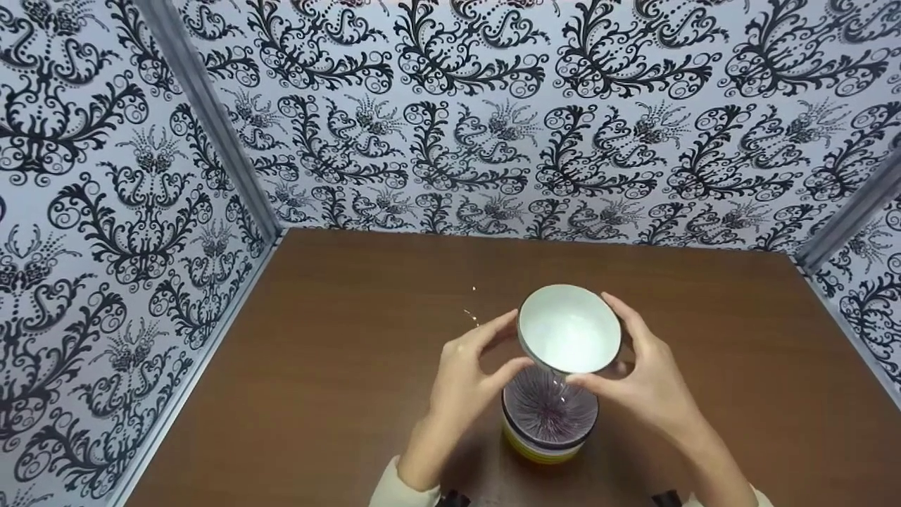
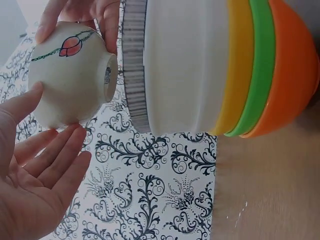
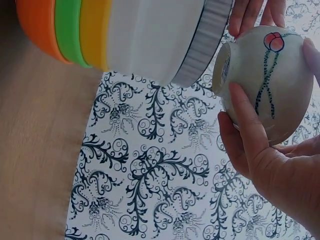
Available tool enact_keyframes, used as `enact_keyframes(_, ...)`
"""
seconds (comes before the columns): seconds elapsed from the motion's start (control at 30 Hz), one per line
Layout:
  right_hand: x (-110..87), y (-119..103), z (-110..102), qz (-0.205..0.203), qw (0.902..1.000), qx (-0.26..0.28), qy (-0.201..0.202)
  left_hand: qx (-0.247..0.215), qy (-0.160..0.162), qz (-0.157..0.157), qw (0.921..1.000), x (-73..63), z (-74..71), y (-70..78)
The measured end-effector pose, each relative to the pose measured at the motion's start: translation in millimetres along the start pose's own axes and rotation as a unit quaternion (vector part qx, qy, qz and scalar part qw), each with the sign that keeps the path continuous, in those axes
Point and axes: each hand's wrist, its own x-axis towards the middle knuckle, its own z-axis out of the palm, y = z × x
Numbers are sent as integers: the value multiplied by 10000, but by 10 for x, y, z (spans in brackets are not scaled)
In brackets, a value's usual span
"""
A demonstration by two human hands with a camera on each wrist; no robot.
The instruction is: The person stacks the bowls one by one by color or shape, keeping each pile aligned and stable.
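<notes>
A small white bowl (image 1: 570,328), with a pink flower and green vine painted on its outside, is held in the air by both hands. My left hand (image 1: 468,384) grips its left side, thumb at the near rim and fingers round the far side. On the other side my right hand (image 1: 651,377) holds it the same way. Just below stands a stack of nested bowls (image 1: 550,412). Its top bowl (image 2: 135,65) has a grey streaked rim and a purple streaked inside; white, yellow, green and orange bowls (image 3: 37,27) show under it in the wrist views.
The stack stands on a brown wooden table (image 1: 338,352) near its front edge. White walls (image 1: 479,141) with black scroll patterns enclose the back and sides. Small bright specks (image 1: 473,317) lie on the table left of the bowl.
</notes>
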Motion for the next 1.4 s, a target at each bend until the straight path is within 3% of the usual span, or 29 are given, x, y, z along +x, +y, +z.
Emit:
enact_keyframes(0.2, -69, 9, 50, -48, 9999, 145, -16, 135, 12, -111, 9998, -110, -41, 8)
enact_keyframes(0.47, -159, 84, 139, -269, 9981, -508, 215, 461, 110, -152, 9988, -249, -43, -56)
enact_keyframes(0.63, -217, 133, 204, -135, 9969, -757, 142, 450, 42, -376, 9983, -347, -36, -101)
enact_keyframes(0.83, -296, 189, 270, -55, 9963, -847, 148, 636, 91, -264, 9976, -446, -11, -152)
enact_keyframes(1.4, -454, 302, 388, 118, 9959, -898, -39, 1014, -118, -450, 9938, -610, -10, -190)
